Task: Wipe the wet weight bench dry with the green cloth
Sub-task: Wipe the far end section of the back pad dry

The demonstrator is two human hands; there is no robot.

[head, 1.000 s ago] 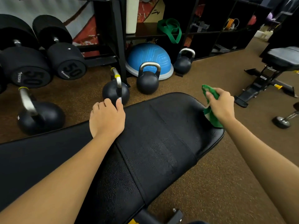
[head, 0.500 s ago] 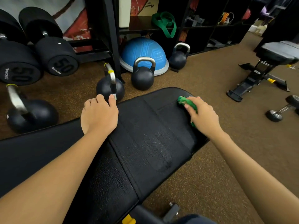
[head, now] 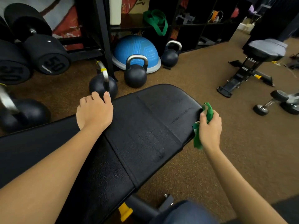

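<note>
Green cloth [head: 208, 113] mostly hidden, seemingly bunched, in right hand [head: 210, 128].

Black weight bench [head: 145, 126] under left hand [head: 94, 111]

The weight bench [head: 145, 130] is upholstered in black with a fine pebbled grain, and a yellow cap [head: 124, 211] is seen on its frame below. A bright green cloth [head: 198, 139] is held at its edge. The floor [head: 242, 151] is covered in brown flecked with yellow. The kettlebells [head: 135, 75] are finished in black with silver handles, one handle [head: 103, 70] being banded in yellow. A blue balance dome [head: 135, 49] with a grey rim and a green resistance band [head: 156, 20] are seen behind.
</note>
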